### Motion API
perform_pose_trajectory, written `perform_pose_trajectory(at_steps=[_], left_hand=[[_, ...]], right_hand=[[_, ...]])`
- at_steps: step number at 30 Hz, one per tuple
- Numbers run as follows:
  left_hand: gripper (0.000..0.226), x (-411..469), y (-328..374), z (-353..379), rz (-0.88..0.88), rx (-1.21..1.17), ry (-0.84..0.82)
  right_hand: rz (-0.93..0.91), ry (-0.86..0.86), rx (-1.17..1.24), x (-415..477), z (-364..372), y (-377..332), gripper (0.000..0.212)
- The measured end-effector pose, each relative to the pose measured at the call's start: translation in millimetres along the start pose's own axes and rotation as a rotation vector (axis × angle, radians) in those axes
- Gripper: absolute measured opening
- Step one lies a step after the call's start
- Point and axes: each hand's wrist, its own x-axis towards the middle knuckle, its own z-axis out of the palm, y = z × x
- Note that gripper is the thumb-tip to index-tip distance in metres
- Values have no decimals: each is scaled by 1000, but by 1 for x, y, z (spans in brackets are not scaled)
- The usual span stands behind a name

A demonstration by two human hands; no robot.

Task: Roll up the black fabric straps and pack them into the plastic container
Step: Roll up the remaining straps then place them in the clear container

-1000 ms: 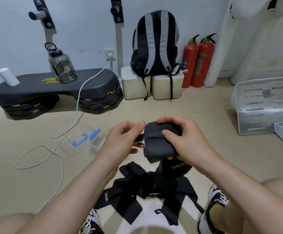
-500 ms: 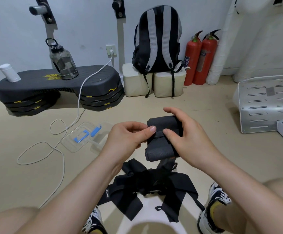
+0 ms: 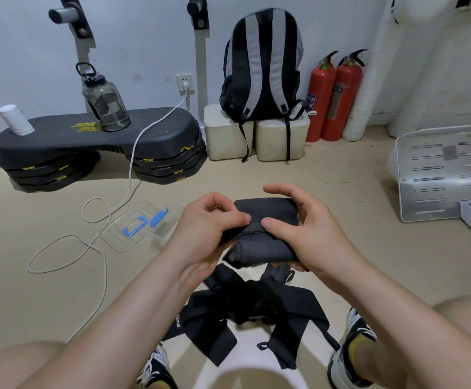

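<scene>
The biggest black mass is the heap of loose straps (image 3: pixel 245 313), spread on the floor at 6 o'clock of the hands, between the person's shoes. Above it, held off the floor near mid-view, is the rolled strap (image 3: pixel 262 242), a tight grey-black bundle crossed by a narrow band (image 3: pixel 252 227).

The right hand (image 3: pixel 304 234) grips the roll. Its thumb presses down on the band, its lower fingers curl round the 3 o'clock end and underneath, and its forefinger is lifted clear at 12 o'clock. The left hand (image 3: pixel 209 234) pinches the band's 9 o'clock end between thumb and forefinger.

The likely trouble is the roll springing open. If the band is not pulled snug and fastened before the thumb lifts, the layers may slacken and the bundle could grow too fat for the box. A trailing piece hangs toward the heap at 6 o'clock and could snag there.

The clear plastic container (image 3: pixel 122 234) lies on the floor at 9 o'clock of the roll, beyond the left wrist. No strap shows in it. Two blue pieces (image 3: pixel 134 226) sit in or on it, and I cannot tell whether they are latches or loose parts. A second clear part beside it is half hidden by the wrist.
</scene>
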Motion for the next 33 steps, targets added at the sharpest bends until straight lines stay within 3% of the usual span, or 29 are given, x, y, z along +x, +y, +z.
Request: perform_pose_trajectory(at_steps=[4,9,13,17,20,23,25,28,33], left_hand=[[35,-1,4,-5,20,51,-38],[10,-1,4,-6,6,301,-13],[15,2,1,-6,7,237,2],[24,1,4,-9,59,299,-69],[23,1,8,-13,124,488,-155],[14,0,16,-22,407,787,3],[7,-8,24,-25,439,746,-76],[32,-21,16,-16,208,643,-357],[31,-18,-2,1,226,342,-262]], right_hand=[[8,-17,48,-3,-1,-9,35],[-133,-51,-282,-3,-1,-5,42],[-175,-66,-411,-3,-1,1,45],[-65,-59,-273,-3,-3,-4,40],[-3,43,-98,-3,-5,-8,40],[-7,152,-23,0,-7,-10,39],[-27,208,-47,1,-8,-7,39],[-23,257,-20,2,-8,-2,40],[-19,313,21,0,-5,-5,40]])
